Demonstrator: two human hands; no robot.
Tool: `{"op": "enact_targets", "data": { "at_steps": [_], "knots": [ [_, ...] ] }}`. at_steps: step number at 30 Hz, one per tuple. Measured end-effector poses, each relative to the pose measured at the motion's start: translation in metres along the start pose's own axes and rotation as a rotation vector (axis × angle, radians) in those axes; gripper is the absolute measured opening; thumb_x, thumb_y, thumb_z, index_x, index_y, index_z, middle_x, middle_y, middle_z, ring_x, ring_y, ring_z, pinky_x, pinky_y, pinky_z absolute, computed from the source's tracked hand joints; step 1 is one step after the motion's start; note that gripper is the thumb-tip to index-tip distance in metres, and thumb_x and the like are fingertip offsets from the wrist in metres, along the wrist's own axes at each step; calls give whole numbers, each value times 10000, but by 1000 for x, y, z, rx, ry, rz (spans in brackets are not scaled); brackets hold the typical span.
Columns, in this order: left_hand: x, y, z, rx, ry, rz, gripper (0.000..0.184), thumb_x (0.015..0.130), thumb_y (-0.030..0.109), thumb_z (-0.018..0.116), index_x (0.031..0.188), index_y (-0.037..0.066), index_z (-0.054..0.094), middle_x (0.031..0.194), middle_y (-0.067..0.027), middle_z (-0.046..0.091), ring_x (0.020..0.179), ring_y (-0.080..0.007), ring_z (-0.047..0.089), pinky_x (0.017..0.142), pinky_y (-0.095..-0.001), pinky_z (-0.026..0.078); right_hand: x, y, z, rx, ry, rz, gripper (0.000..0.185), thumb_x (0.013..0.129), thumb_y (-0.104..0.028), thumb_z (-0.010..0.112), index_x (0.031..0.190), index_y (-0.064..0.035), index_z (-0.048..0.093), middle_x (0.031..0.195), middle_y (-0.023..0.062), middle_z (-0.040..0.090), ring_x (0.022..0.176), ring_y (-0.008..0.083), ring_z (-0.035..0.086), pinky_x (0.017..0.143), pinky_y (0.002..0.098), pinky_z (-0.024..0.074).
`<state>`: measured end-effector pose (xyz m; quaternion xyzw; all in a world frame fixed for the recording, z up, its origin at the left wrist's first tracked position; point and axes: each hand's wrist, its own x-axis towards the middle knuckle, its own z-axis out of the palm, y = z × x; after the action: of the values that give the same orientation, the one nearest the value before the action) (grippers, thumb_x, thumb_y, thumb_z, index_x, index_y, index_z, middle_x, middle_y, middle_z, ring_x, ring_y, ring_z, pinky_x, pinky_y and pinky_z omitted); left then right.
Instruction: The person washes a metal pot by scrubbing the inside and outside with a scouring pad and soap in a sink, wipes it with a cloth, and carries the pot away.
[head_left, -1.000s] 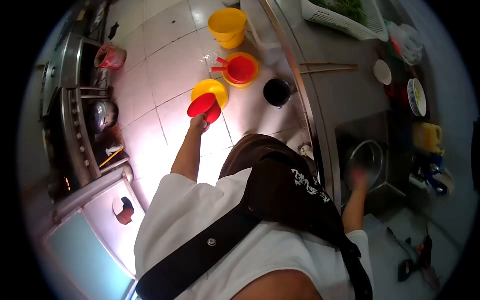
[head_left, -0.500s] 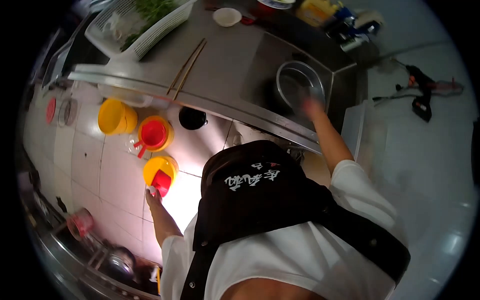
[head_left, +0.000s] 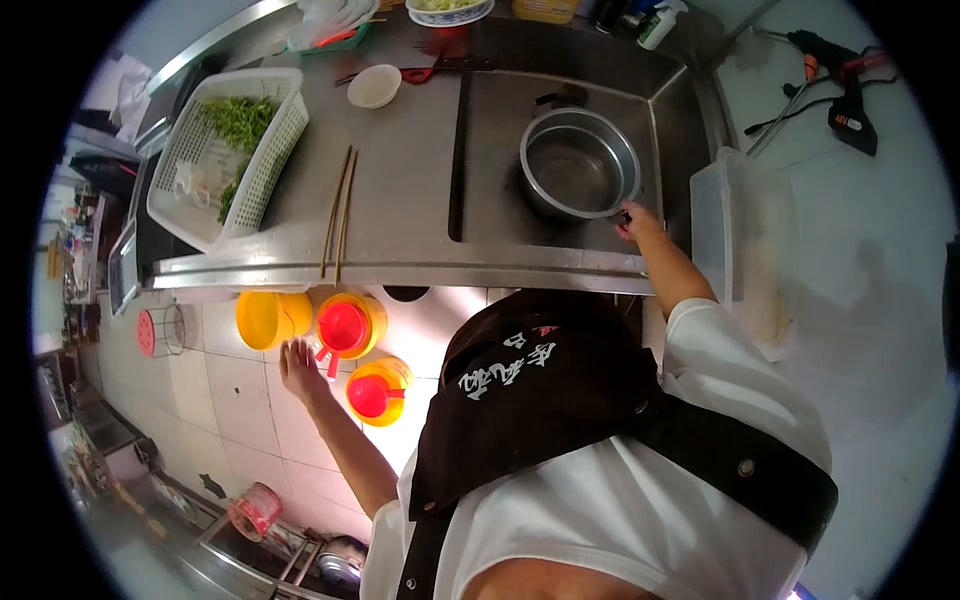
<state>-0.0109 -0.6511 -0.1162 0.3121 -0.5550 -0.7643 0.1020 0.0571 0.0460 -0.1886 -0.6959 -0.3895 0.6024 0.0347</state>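
Note:
My right hand (head_left: 640, 222) is closed at the near right edge of a round metal basin (head_left: 618, 160), which sits in the steel sink. A small dark piece shows at its fingers. My left hand (head_left: 298, 368) hangs over the tiled floor, fingers loosely apart and holding nothing I can see. Closest to it is a yellow bucket (head_left: 258, 322). Beside that, a red dipper (head_left: 342, 328) rests in another yellow bucket (head_left: 374, 312). A third yellow bucket (head_left: 398, 372) has a red dipper (head_left: 368, 396) in it.
Chopsticks (head_left: 345, 210) lie on the steel counter (head_left: 400, 215) near a white bowl (head_left: 374, 87). A white basket (head_left: 285, 125) holds leafy greens (head_left: 240, 122). A clear plastic bin (head_left: 712, 225) stands right of the sink. A cordless power tool (head_left: 848, 95) lies farther right.
My left hand has moved away from the red dipper in the nearest bucket. My right hand, blurred over the basin before, is now at its near edge. The view has turned.

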Motion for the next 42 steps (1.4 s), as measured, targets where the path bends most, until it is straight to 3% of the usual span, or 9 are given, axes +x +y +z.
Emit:
{"op": "enact_targets", "data": {
  "at_steps": [4, 12, 21, 30, 33, 35, 37, 39, 42],
  "knots": [
    [-36, 24, 158, 178, -418, 116, 321, 908, 185, 521, 1191, 34, 510, 1016, -96, 610, 887, -168, 594, 788, -269, 477, 88, 5, 10, -251, 10, -446, 235, 783, -248, 641, 885, -41, 602, 856, 102, 581, 782, 228, 548, 700, 358, 480],
    [-92, -84, 352, 612, -1061, -153, 418, 865, 242, 577, 1212, 19, 510, 1070, -94, 600, 897, -163, 578, 742, -294, 471, -106, -102, 17, -1099, 140, -921, 435, 819, -426, 576, 1009, -37, 608, 986, 179, 639, 919, 341, 619, 784, 450, 480],
    [-82, -174, 411, 1074, -851, -518, 702, 802, 307, 633, 1360, 33, 308, 1232, -130, 463, 978, -224, 485, 791, -360, 449, -122, -107, 25, -1080, 108, -1091, 417, 809, -462, 594, 887, -52, 607, 782, 146, 645, 784, 312, 633, 648, 434, 486],
    [-53, -253, 392, 1059, -771, -765, 434, 841, 277, 610, 1175, 25, 495, 1149, -114, 555, 854, -253, 574, 753, -433, 507, -182, -146, 46, -977, -25, -1056, 448, 800, -500, 550, 807, -60, 638, 711, 92, 652, 684, 263, 636, 632, 394, 474],
    [-68, -239, 390, 714, -911, -899, 349, 882, 357, 544, 1083, 72, 544, 926, -89, 588, 845, -171, 502, 677, -375, 398, -210, -165, 39, -877, -158, -1046, 433, 804, -479, 554, 734, -56, 620, 602, 41, 619, 597, 195, 619, 581, 353, 460],
    [-63, -247, 389, 603, -1094, -352, 323, 887, 361, 528, 1031, 73, 559, 884, -62, 597, 779, -147, 499, 646, -335, 392, -230, -177, 31, -854, -177, -1074, 441, 810, -471, 560, 704, -46, 616, 596, 44, 615, 572, 179, 611, 565, 332, 454],
    [-63, -237, 398, 559, -1034, -195, 307, 889, 355, 519, 991, 70, 570, 831, -34, 600, 708, -124, 487, 618, -298, 383, -241, -184, 22, -776, -174, -1122, 431, 826, -434, 564, 690, -28, 622, 577, 46, 591, 530, 146, 549, 533, 306, 415],
    [-66, -210, 431, 583, -769, -429, 295, 889, 341, 516, 965, 62, 578, 767, -6, 598, 633, -105, 465, 591, -264, 373, -243, -192, 11, -751, -166, -1144, 407, 838, -395, 563, 735, -9, 636, 574, 32, 564, 539, 104, 488, 529, 283, 377],
    [-95, -156, 456, 437, -770, -360, 269, 888, 318, 513, 894, 68, 611, 713, 9, 611, 566, -72, 418, 543, -223, 328, -233, -205, 0, -618, -213, -1133, 415, 858, -395, 546, 771, -2, 648, 580, 15, 553, 570, 83, 475, 527, 261, 347]
  ]
}}
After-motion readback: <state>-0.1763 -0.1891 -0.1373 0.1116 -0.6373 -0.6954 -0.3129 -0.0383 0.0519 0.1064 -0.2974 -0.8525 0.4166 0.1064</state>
